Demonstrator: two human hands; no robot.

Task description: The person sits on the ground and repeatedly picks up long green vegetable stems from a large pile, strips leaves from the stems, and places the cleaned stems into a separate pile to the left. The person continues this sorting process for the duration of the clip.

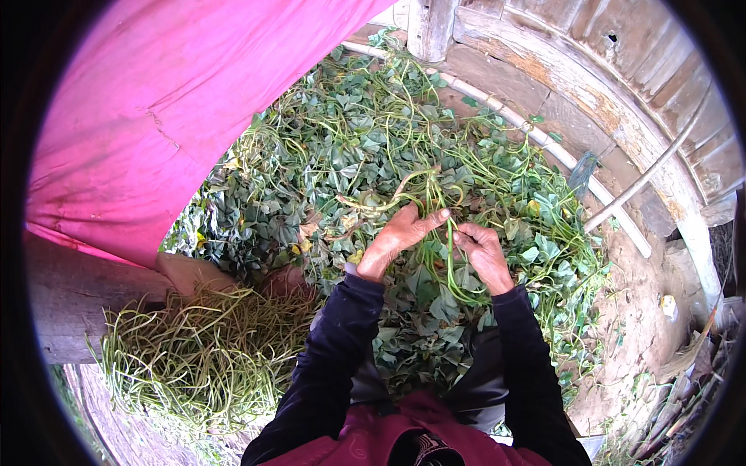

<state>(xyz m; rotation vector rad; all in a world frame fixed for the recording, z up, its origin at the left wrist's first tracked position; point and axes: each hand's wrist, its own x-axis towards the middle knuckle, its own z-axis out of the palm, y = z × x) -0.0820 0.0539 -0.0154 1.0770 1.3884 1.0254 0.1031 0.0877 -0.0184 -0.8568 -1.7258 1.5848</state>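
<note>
My left hand (pixel 402 233) is closed around a bunch of green leafy vines (pixel 432 195), with the thumb on top and the cut-looking stem ends pointing away from me. Just to its right, my right hand (pixel 481 251) pinches a green stem (pixel 450 256) of the same bunch between thumb and fingers. Leaves of the bunch hang down between my forearms. Below and around both hands spreads a large heap of green leafy vines (pixel 361 140), with some yellow leaves in it.
A pile of stripped stems (pixel 204 349) lies at the lower left beside a wooden beam (pixel 87 297). Pink cloth (pixel 157 105) hangs at the upper left. A pale pole (pixel 548 143) borders the heap; a thin stick (pixel 653 166) leans by the wooden wall (pixel 629 43). Sticks (pixel 693 402) lie lower right.
</note>
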